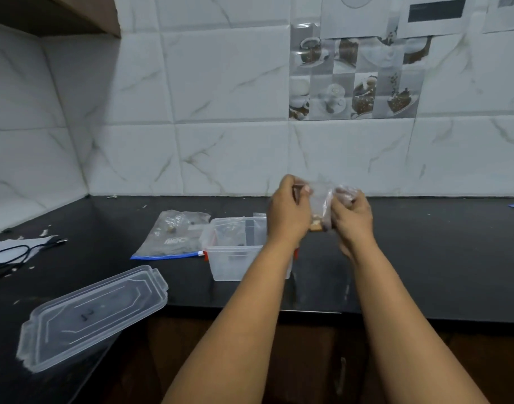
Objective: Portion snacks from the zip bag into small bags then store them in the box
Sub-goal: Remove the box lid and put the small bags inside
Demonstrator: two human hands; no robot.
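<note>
A small clear bag [320, 204] with a few brown snacks at its bottom hangs in the air above the black counter. My left hand [288, 212] pinches its upper left edge and my right hand [352, 212] grips its right side. Just left of my hands, the clear plastic box [235, 265] stands open on the counter with small clear bags inside. The large zip bag [174, 237], with a blue strip along its near edge, lies flat to the left of the box.
The box's clear lid [92, 314] lies at the counter's front left edge. A black cable [22, 252] and white paper sit at the far left. A tiled wall rises behind the counter [425, 258].
</note>
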